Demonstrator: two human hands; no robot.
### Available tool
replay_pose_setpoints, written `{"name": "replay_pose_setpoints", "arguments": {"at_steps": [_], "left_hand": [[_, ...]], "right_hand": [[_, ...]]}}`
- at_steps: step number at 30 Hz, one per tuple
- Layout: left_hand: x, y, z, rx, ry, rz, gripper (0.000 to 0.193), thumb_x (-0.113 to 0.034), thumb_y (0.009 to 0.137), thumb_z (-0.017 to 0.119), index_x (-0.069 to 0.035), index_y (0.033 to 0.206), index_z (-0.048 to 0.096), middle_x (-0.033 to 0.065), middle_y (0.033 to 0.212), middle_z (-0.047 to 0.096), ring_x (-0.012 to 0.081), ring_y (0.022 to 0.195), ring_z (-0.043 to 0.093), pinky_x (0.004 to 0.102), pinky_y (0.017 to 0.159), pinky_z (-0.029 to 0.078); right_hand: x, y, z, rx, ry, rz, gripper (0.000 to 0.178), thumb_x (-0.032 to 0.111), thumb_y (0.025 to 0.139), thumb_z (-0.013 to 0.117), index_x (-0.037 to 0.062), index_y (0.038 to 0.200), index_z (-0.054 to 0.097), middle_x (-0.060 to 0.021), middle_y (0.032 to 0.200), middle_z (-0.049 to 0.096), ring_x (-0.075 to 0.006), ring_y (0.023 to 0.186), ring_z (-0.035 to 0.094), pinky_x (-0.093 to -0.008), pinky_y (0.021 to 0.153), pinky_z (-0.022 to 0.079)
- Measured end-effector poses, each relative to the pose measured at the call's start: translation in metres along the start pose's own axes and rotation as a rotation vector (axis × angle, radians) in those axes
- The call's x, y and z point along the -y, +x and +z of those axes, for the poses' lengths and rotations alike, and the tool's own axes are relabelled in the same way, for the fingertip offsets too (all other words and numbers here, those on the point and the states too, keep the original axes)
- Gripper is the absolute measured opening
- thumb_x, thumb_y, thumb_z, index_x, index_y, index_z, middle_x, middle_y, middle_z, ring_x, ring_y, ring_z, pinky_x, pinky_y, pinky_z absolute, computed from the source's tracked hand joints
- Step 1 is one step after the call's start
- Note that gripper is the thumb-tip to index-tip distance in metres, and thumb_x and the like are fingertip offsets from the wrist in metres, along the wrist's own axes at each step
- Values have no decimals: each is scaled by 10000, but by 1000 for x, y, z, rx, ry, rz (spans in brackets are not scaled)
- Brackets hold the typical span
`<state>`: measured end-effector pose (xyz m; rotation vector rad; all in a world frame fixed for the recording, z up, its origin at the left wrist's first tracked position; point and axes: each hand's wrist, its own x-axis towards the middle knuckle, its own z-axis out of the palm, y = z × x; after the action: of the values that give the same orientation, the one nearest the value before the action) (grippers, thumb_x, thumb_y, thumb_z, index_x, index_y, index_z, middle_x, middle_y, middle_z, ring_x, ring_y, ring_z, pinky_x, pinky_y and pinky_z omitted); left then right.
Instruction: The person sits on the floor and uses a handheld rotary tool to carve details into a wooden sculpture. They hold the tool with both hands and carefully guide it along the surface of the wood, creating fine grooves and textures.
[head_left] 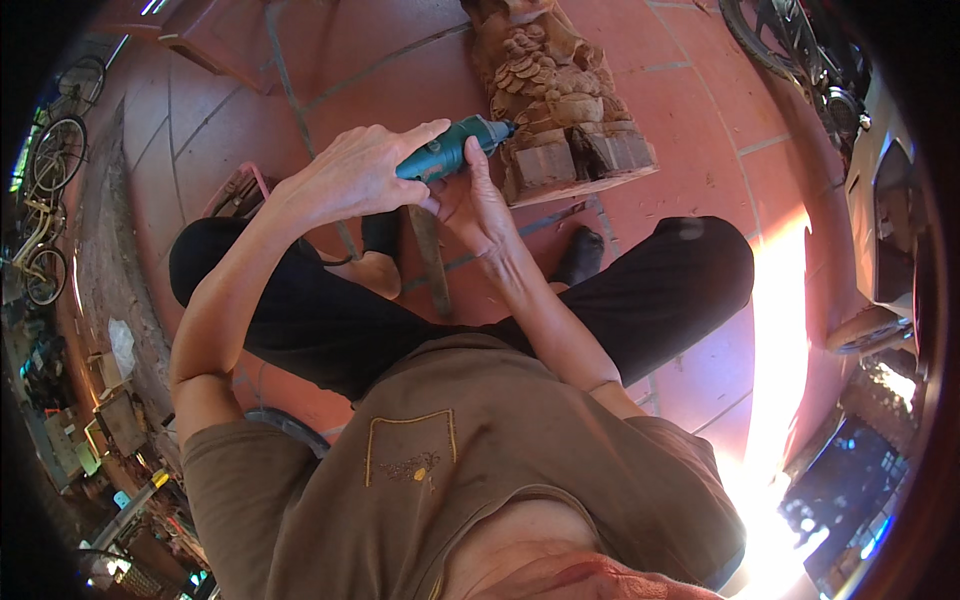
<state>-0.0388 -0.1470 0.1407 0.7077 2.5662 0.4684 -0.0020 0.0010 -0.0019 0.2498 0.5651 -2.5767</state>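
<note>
Both hands are on a teal rotary tool, held in front of me above the floor. Its grey nose and dark tip point right, toward a carved wooden sculpture lying on the tiles. My left hand wraps the body of the tool from the left, its index finger stretched along the top. My right hand closes on the tool from below and the right, thumb up against its front part. Whether the tip touches the wood I cannot tell. Below the hands a wooden stick lies between my feet.
Reddish floor tiles surround me, with wood chips by the sculpture. A reddish chair stands at the far left. A long rough log and bicycles are left. A motorbike stands right. Bright sunlight crosses the right floor.
</note>
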Motion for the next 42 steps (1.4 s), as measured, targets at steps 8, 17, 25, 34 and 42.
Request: {"name": "replay_pose_setpoints", "arguments": {"at_steps": [8,17,25,34,42], "left_hand": [[-6,-4,-13,60,43,-51,763,-269,742,728,-92,1434,459,241,872,674,401,798,661,441,734,499],[9,1,5,-54,34,26,771,-238,739,702,-97,1445,425,257,906,670,426,810,660,458,744,509],[5,4,5,-56,30,32,768,-257,731,722,-86,1430,451,266,868,666,445,801,648,467,732,505],[-3,6,-5,-16,9,59,769,-278,727,744,-39,1408,479,268,797,641,425,752,641,457,697,484],[-9,-2,-18,38,39,3,751,-265,728,732,-80,1413,486,245,795,649,410,761,647,449,706,484]], "right_hand": [[0,-6,13,55,17,44,682,618,934,519,138,1412,431,-87,1368,546,-228,1262,545,-410,986,524],[4,3,5,17,-9,32,659,613,947,504,141,1402,442,-70,1338,567,-204,1218,574,-378,925,555],[7,1,3,3,-44,4,647,614,945,510,150,1393,452,-55,1311,582,-190,1187,591,-367,911,563],[6,-1,4,42,-17,-9,663,630,935,507,151,1389,442,-59,1339,557,-197,1228,568,-388,956,547],[-1,-8,13,92,37,34,705,635,920,524,136,1407,422,-77,1371,534,-228,1273,533,-433,998,521]]}}
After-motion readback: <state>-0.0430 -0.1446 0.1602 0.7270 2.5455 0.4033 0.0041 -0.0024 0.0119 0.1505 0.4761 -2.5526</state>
